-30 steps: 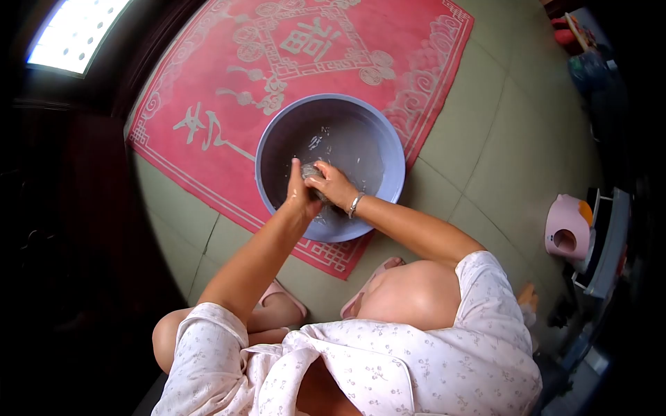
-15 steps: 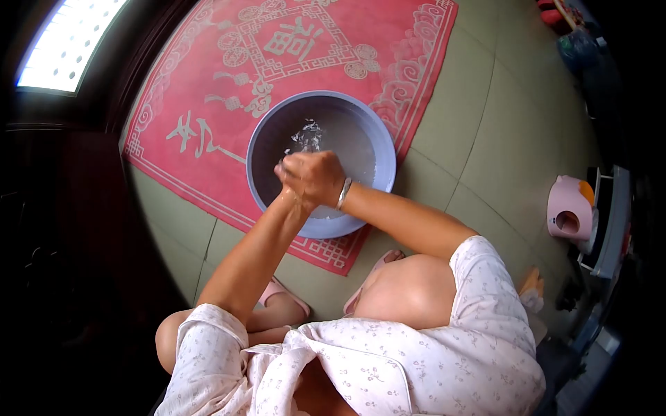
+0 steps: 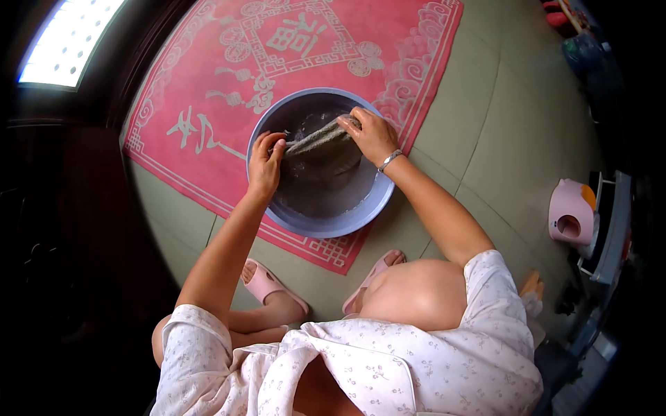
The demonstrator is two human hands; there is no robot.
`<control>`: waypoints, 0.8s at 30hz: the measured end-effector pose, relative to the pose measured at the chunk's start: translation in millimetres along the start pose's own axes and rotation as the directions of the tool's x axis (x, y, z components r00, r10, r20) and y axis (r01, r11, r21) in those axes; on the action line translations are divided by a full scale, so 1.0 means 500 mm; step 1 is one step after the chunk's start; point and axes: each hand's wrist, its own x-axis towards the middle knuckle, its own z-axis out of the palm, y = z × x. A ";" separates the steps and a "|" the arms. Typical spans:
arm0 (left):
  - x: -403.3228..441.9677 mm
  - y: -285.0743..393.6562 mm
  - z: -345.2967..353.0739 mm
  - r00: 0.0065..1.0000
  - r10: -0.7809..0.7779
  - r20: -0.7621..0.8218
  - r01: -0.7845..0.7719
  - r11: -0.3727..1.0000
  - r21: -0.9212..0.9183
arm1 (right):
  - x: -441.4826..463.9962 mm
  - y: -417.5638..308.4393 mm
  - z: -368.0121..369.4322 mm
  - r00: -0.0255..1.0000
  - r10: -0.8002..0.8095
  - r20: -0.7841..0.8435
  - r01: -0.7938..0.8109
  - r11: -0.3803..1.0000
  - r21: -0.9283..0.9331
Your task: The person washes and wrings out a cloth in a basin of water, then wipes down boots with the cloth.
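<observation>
A wet grey cloth (image 3: pixel 320 154) is stretched between my two hands over the blue-purple basin (image 3: pixel 326 228), its lower part hanging into cloudy water. My left hand (image 3: pixel 266 161) pinches one end near the basin's left rim. At the upper right of the basin, my right hand (image 3: pixel 372 136), with a silver bracelet at the wrist, grips the other end. The cloth's top edge slants up toward the right.
Under the basin lies a red patterned mat (image 3: pixel 201 166) on green floor tiles. My feet in pink slippers (image 3: pixel 267 283) are just below the basin. A pink container (image 3: pixel 571 210) stands at the right beside a grey rack (image 3: pixel 614 229). Dark furniture fills the left.
My hands were pressed together around the bunched cloth over the basin. Now they have moved apart, left and right, and the cloth is spread out between them.
</observation>
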 end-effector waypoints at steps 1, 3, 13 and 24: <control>0.005 -0.003 -0.003 0.982 0.186 0.022 -0.187 0.966 0.181 | 0.001 -0.001 0.001 0.997 -0.076 -0.021 0.077 0.996 0.051; -0.003 -0.001 0.006 0.966 0.172 0.194 -0.218 0.945 0.245 | -0.016 0.003 0.018 0.993 -0.099 0.060 0.096 0.994 0.043; -0.040 -0.109 0.067 0.843 -0.007 0.537 -0.402 0.654 0.640 | -0.081 0.053 0.115 0.763 -0.269 0.587 0.369 0.928 -0.056; 0.069 0.110 -0.092 0.846 -0.033 0.532 -0.174 0.926 0.335 | 0.011 0.046 -0.048 0.948 -0.178 0.262 -0.049 0.736 0.676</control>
